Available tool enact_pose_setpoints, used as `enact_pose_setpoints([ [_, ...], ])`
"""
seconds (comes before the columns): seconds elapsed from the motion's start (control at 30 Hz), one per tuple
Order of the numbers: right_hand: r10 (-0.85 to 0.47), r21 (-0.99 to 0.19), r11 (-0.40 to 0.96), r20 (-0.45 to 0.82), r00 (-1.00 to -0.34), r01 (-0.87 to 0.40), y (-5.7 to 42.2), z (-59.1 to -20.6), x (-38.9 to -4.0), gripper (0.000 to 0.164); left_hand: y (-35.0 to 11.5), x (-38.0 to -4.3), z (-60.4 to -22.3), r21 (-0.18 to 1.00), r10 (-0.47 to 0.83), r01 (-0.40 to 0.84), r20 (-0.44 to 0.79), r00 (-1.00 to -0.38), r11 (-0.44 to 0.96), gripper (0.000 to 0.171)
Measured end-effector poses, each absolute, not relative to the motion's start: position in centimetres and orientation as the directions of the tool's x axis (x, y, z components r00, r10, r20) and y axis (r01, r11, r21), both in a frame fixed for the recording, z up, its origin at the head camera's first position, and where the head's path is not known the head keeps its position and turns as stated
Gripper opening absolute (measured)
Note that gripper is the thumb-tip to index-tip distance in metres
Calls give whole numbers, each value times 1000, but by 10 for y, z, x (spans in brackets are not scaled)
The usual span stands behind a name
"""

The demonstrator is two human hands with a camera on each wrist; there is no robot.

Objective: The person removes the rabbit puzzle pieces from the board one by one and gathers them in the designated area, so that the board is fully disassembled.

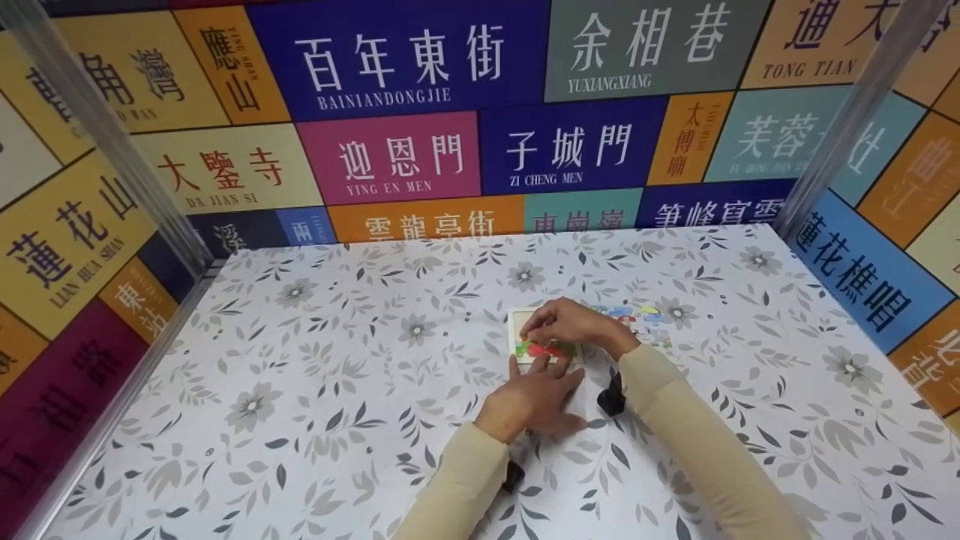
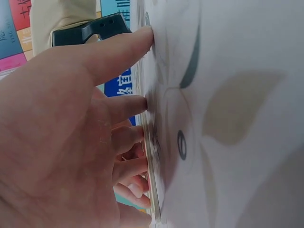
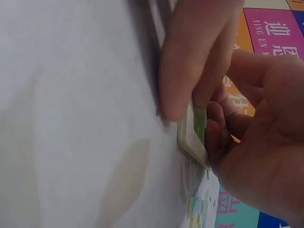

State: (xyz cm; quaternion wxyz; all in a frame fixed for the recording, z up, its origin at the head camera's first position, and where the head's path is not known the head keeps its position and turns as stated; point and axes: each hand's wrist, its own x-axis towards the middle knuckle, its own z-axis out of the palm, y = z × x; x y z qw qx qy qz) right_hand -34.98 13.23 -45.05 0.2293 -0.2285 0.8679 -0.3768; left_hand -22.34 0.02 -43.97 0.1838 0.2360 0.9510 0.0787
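Head view, puzzle tray [image 1: 513, 330] beneath right hand [image 1: 576, 321], grip unclear, left hand [image 1: 536, 397] straight-fingered at its near edge

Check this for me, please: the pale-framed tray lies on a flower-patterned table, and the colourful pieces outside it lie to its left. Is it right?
Not quite: the colourful pieces outside the pale-framed tray lie to its right, as the head view shows. The tray does lie on a flower-patterned table.
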Motion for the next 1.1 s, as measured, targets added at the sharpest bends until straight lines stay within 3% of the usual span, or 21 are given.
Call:
enact_pose_setpoints([
  [0.3,-622,-775,566,-177,-763,-281,128,-454,-346,20,1,-222,-442,242,477,416,-322,-818,877,74],
  [1.1,-532,-772,600,-188,-826,-211,124,-453,-342,18,-7,-225,-439,236,476,416,-346,-809,878,71],
])
